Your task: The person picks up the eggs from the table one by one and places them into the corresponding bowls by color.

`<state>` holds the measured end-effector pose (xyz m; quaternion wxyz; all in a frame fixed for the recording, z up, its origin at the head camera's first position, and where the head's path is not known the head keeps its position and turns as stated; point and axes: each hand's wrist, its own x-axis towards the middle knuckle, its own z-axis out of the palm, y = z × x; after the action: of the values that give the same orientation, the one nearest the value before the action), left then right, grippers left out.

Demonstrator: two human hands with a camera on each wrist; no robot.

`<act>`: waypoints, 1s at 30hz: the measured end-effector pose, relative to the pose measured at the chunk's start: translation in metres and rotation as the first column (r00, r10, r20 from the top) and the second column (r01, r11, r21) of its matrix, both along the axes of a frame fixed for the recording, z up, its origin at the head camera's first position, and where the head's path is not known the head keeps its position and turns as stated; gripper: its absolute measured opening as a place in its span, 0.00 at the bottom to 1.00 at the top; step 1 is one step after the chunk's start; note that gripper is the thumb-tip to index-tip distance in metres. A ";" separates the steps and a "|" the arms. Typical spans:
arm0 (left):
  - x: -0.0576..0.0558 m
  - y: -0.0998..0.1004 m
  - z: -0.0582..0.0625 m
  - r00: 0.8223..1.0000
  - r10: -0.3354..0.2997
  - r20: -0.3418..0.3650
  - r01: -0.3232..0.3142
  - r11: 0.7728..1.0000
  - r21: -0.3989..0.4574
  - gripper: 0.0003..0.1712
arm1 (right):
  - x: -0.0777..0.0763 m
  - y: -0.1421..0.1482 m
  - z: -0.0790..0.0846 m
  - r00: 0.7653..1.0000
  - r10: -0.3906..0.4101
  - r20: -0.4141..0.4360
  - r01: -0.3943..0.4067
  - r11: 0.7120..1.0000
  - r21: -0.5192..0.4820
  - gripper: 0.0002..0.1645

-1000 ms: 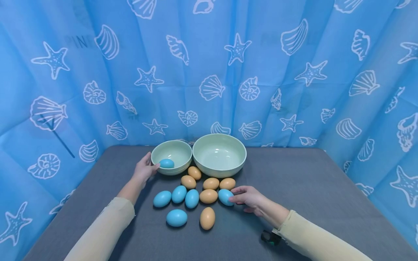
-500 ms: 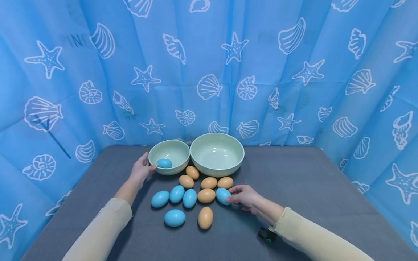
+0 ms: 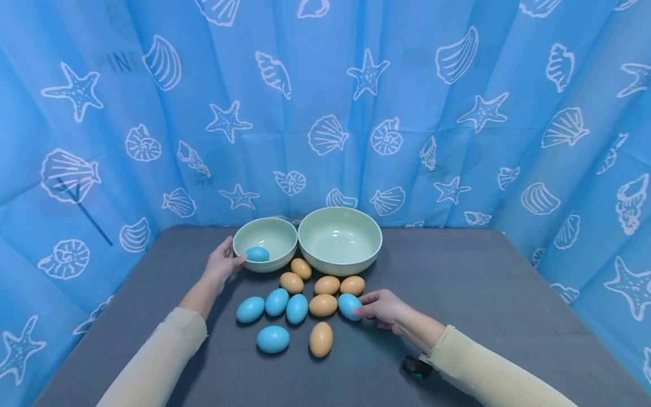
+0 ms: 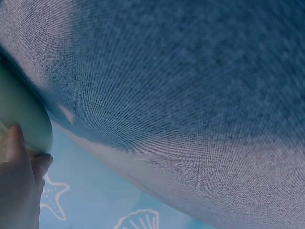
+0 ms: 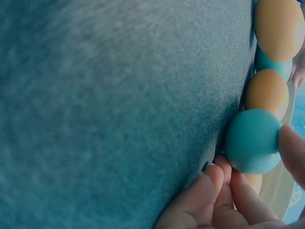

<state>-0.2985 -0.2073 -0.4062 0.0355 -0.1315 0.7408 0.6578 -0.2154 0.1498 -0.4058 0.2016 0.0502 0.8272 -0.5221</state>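
Observation:
At the left rim of the smaller pale green bowl (image 3: 277, 240), my left hand (image 3: 224, 265) grips with the thumb over the edge and fingers outside. The left wrist view shows part of this bowl's outer wall (image 4: 26, 105). Inside lies one blue egg (image 3: 257, 254). My right hand (image 3: 389, 311) pinches another blue egg (image 3: 348, 307) between thumb and fingers, at the right end of the egg group. In the right wrist view the thumb is on one side of that blue egg (image 5: 252, 140) and fingertips on the other. It appears to be low at the table.
A larger pale green bowl (image 3: 339, 264) stands right of the small one. Several orange eggs (image 3: 321, 339) and several blue eggs (image 3: 273, 339) lie before the bowls on the grey table (image 3: 458, 282). A small black object (image 3: 417, 367) lies by the right sleeve. A blue curtain (image 3: 325, 85) hangs behind.
The head view has shifted slightly. Both hands keep nearly the same places, the left at the small bowl and the right at the blue egg.

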 end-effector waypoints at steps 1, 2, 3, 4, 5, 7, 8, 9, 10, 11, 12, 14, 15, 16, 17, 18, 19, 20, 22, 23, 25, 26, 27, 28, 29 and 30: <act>0.000 0.000 0.000 1.000 -0.001 0.000 0.001 1.000 0.002 0.44 | 0.000 0.001 0.000 1.000 0.004 0.001 -0.004 1.000 0.002 0.23; 0.000 0.000 0.000 1.000 -0.001 0.002 0.001 1.000 0.003 0.44 | 0.000 0.001 -0.001 1.000 0.004 0.002 -0.004 1.000 0.001 0.23; 0.000 0.001 -0.001 1.000 0.001 0.004 -0.001 1.000 0.002 0.44 | 0.000 0.001 -0.001 1.000 0.004 0.004 -0.004 1.000 0.001 0.23; 0.000 0.001 -0.001 1.000 0.000 0.004 0.000 1.000 0.001 0.44 | 0.000 0.002 -0.001 1.000 0.007 0.004 -0.007 1.000 0.002 0.23; -0.001 0.001 -0.001 1.000 0.001 0.005 -0.001 1.000 -0.001 0.44 | 0.000 0.002 -0.002 1.000 0.010 0.007 -0.010 1.000 0.002 0.23; -0.001 0.001 -0.001 1.000 0.006 0.007 -0.006 1.000 -0.004 0.44 | 0.000 0.003 -0.002 1.000 0.010 0.007 -0.010 1.000 0.001 0.23; -0.001 0.001 -0.001 1.000 0.009 0.009 -0.009 1.000 -0.005 0.44 | 0.000 0.003 -0.002 1.000 0.007 0.007 -0.007 1.000 -0.001 0.22; -0.001 0.001 -0.001 1.000 0.012 0.009 -0.012 1.000 -0.006 0.44 | 0.000 0.003 -0.002 1.000 0.007 0.006 -0.007 1.000 0.000 0.22; -0.002 0.001 -0.001 1.000 0.015 0.009 -0.015 1.000 -0.005 0.44 | 0.000 0.003 -0.002 1.000 0.008 0.003 -0.008 1.000 0.000 0.22; -0.002 0.001 0.000 1.000 0.021 0.010 -0.021 1.000 -0.003 0.43 | 0.000 0.003 -0.002 1.000 0.007 0.000 -0.007 1.000 0.000 0.22; -0.002 0.002 0.000 1.000 0.026 0.012 -0.026 1.000 -0.002 0.43 | 0.001 0.003 -0.002 1.000 0.008 -0.004 -0.008 1.000 0.002 0.22; -0.001 0.002 0.001 0.999 0.030 0.013 -0.030 1.000 -0.004 0.43 | 0.001 0.003 -0.002 1.000 0.013 -0.017 -0.013 1.000 0.009 0.22; -0.001 0.003 0.001 0.999 0.037 0.012 -0.037 0.999 -0.006 0.43 | 0.001 0.003 -0.002 1.000 0.016 -0.023 -0.015 1.000 0.011 0.22; -0.001 0.003 0.002 0.999 0.041 0.012 -0.041 0.999 -0.008 0.43 | 0.002 0.003 -0.002 0.999 0.021 -0.028 -0.020 1.000 0.013 0.21; 0.000 0.003 0.002 0.999 0.039 0.010 -0.039 0.999 -0.010 0.43 | 0.002 0.003 -0.002 0.999 0.026 -0.032 -0.025 1.000 0.014 0.21; 0.000 0.002 0.003 0.999 0.036 0.008 -0.036 0.999 -0.013 0.43 | 0.002 0.003 -0.001 0.999 0.032 -0.036 -0.031 0.999 0.017 0.21; 0.001 0.002 0.003 0.999 0.032 0.004 -0.032 0.999 -0.014 0.44 | 0.002 0.004 -0.001 0.999 0.037 -0.038 -0.036 0.999 0.019 0.21; 0.001 0.002 0.003 0.999 0.032 0.003 -0.032 0.999 -0.014 0.44 | 0.002 0.004 0.000 0.998 0.041 -0.039 -0.040 0.999 0.018 0.21; 0.002 0.001 0.002 1.000 0.024 0.000 -0.024 1.000 -0.012 0.44 | 0.002 0.004 0.003 0.998 0.048 -0.035 -0.047 0.999 0.019 0.21; 0.002 0.000 0.001 1.000 0.020 0.000 -0.020 1.000 -0.009 0.44 | 0.002 0.004 0.004 0.998 0.050 -0.031 -0.050 0.999 0.017 0.21; 0.001 0.000 0.000 1.000 0.018 -0.001 -0.018 1.000 -0.003 0.43 | 0.001 0.005 0.009 0.998 0.063 -0.019 -0.063 0.998 0.007 0.22; 0.001 -0.001 0.000 1.000 0.017 0.000 -0.017 1.000 0.000 0.43 | 0.001 0.005 0.011 0.997 0.073 -0.014 -0.073 0.997 -0.002 0.23; 0.000 0.000 -0.001 1.000 0.014 -0.002 -0.014 1.000 0.004 0.43 | 0.001 0.006 0.013 0.997 0.080 -0.007 -0.080 0.997 -0.012 0.24; 0.000 0.000 -0.001 1.000 0.012 -0.004 -0.012 1.000 0.008 0.44 | 0.002 0.006 0.016 0.996 0.087 -0.002 -0.087 0.996 -0.027 0.24; -0.001 0.000 0.000 1.000 0.011 -0.004 -0.011 1.000 0.011 0.44 | 0.002 0.007 0.018 0.995 0.097 0.004 -0.097 0.994 -0.042 0.25; -0.001 0.001 0.000 1.000 0.009 -0.006 -0.009 1.000 0.013 0.44 | 0.001 0.007 0.020 0.994 0.108 0.006 -0.108 0.993 -0.056 0.26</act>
<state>-0.2999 -0.2066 -0.4062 0.0311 -0.1327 0.7361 0.6630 -0.2140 0.1571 -0.3859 0.2346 0.0020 0.8129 -0.5330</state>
